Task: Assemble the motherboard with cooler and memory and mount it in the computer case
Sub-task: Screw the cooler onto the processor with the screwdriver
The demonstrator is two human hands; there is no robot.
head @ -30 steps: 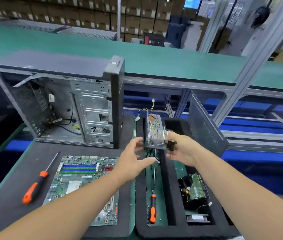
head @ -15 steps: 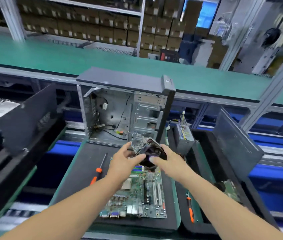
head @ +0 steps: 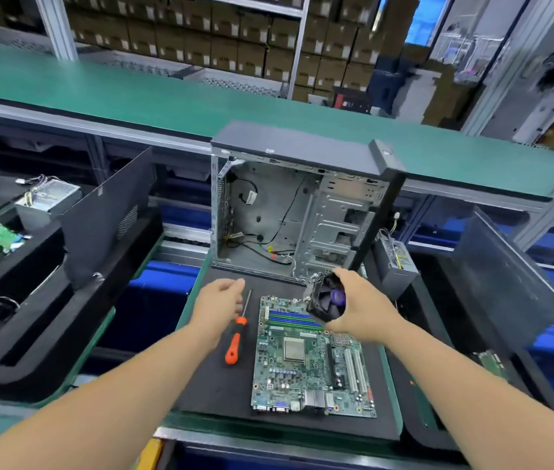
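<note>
Honestly, right hand [head: 358,308] alone clamps the black finned cooler fan [head: 328,300] over the green motherboard [head: 306,361], left hand [head: 221,300] fingers apart, so a slip could ding the memory slots.

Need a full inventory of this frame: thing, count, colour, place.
case: 1, grey-black, upright and open, behind the mat
motherboard: 1, green, flat on the mat
screwdriver: 1, orange handle, left of the motherboard
cooler: 1, black fan, in the right hand above the board's far edge
mat: 1, black, centre
power supplies: 2, grey, left tray and right of the case
side panels: 2, black, leaning left and right
boxes: many, brown, rear shelves
left hand: open, beside the screwdriver
right hand: grips the cooler
</note>
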